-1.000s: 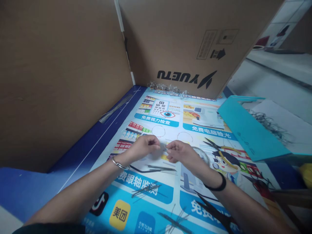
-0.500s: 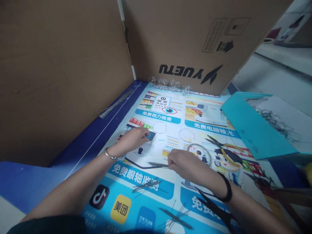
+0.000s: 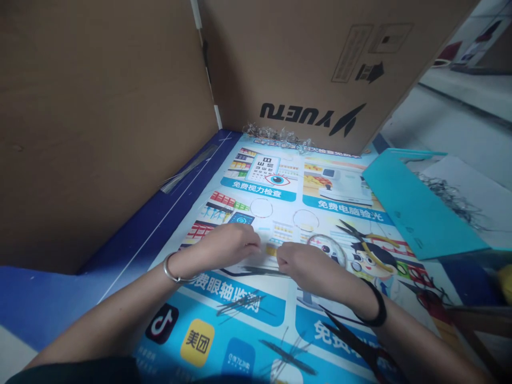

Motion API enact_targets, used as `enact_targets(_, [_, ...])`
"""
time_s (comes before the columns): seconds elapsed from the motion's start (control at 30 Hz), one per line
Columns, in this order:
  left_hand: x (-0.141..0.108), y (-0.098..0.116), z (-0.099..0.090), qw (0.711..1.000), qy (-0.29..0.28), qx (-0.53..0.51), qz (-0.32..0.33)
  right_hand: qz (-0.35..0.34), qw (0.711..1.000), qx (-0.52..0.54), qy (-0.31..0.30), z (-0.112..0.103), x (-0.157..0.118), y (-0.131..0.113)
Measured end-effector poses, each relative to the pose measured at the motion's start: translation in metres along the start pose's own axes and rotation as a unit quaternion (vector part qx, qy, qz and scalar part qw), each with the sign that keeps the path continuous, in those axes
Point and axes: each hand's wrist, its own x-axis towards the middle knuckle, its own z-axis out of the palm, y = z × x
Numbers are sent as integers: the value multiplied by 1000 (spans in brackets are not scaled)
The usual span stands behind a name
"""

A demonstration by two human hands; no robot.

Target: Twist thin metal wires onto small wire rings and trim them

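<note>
My left hand (image 3: 234,244) is closed in a pinch above the printed sheet (image 3: 258,191). Facing it, a short gap away, my right hand (image 3: 306,266) has its fingers curled together. Whatever either hand pinches is too fine or hidden to make out. Thin dark strands (image 3: 266,272) run just below the gap and reach the right hand. A bundle of dark strands (image 3: 240,305) lies nearer me, and another strand bundle (image 3: 288,356) is to its right. Beyond the hands lie two thin rings, a left ring (image 3: 251,208) and a right ring (image 3: 294,219), plus a thicker wire coil (image 3: 344,257).
Yellow-handled scissors (image 3: 370,245), black scissors (image 3: 358,341) and dark red-handled scissors (image 3: 432,301) lie at right. A turquoise folder (image 3: 412,205) holds tangled wire (image 3: 452,194). Cardboard walls (image 3: 304,58) enclose the back and left. Clear scraps (image 3: 280,134) and a clear strip (image 3: 188,172) lie along them.
My left hand has moved down and right, closer to my right hand. The right hand has stayed almost in place, still curled.
</note>
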Motion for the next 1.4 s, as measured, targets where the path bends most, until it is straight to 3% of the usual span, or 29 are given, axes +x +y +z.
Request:
enact_targets(0.13, [-2,11,2,999,-22,-12,28,4,1000,24,11,-5,0,-3])
enact_targets(0.37, [-5,7,17,998,40,18,39,13,998,68,12,-5,0,1])
enact_targets(0.67, [-4,14,17,983,7,178,52,-5,999,-30,10,-4,0,-4])
enact_targets(1.0, [-2,21,33,979,81,169,85,-13,985,-147,86,4,-3,-10])
enact_targets(1.27, [-1,26,32,975,62,204,67,25,981,-169,86,4,-4,-14])
enact_targets(1.4, [1,25,32,976,72,204,35,61,983,-120,121,0,0,-12])
